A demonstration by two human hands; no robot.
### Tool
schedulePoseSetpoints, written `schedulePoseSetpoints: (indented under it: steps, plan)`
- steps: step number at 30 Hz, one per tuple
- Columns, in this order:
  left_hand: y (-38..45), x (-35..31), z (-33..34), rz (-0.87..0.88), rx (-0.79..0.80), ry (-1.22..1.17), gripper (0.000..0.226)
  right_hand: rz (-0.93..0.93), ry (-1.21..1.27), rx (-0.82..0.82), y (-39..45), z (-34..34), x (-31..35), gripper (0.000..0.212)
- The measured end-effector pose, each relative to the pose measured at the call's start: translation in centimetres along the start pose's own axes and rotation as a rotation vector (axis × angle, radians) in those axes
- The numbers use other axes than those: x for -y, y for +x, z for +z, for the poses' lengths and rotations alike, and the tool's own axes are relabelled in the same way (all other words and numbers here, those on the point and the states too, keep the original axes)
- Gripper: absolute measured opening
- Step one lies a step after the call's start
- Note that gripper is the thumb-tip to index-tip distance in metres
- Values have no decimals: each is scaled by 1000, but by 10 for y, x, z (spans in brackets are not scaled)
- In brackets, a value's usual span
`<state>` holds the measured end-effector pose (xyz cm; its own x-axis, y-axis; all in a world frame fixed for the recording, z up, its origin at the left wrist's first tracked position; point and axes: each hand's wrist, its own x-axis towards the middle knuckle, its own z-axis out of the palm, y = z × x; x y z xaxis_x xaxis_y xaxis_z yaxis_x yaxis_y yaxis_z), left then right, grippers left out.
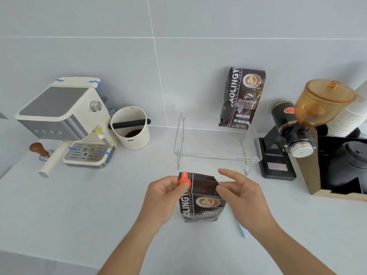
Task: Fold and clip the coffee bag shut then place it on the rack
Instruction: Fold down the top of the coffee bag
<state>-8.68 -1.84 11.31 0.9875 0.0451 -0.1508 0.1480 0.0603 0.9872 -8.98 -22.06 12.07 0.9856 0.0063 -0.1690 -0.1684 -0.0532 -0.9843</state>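
A dark brown coffee bag (200, 203) stands on the white counter in front of me, its top folded over. My left hand (160, 197) pinches an orange clip (184, 182) at the bag's top left corner. My right hand (244, 193) holds the folded top's right edge with thumb and a finger, the other fingers spread. A clear wire-and-acrylic rack (216, 147) stands just behind the bag. A second, sealed coffee bag (241, 98) stands upright at the rack's back right, against the wall.
An espresso machine (65, 120) with a tamper (39, 150) sits at the left, a white knock box (132, 130) beside it. A black grinder with an amber hopper (297, 132), stacked paper cups (349, 116) and a box of black lids (345, 167) fill the right. A light blue stick (241, 229) lies by my right wrist.
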Motion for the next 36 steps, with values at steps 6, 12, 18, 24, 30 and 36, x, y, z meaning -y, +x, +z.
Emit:
schedulePoseSetpoints:
  steps: [6,12,18,24,30,36]
  plan:
    - [0,-10,-6,16,-27,159,45,-93,-167,5,5,8,11,42]
    - [2,-16,-11,203,-16,470,33,-220,-438,-27,7,10,14,26]
    - [4,-22,-16,428,46,761,11,-393,-581,6,8,8,18,19]
    - [10,-21,-19,449,117,763,11,-432,-595,60,11,3,21,15]
    - [19,-16,-21,222,183,413,15,-331,-505,97,16,-4,24,13]
    - [28,-17,-22,120,245,275,7,-213,-396,149,24,-6,28,14]
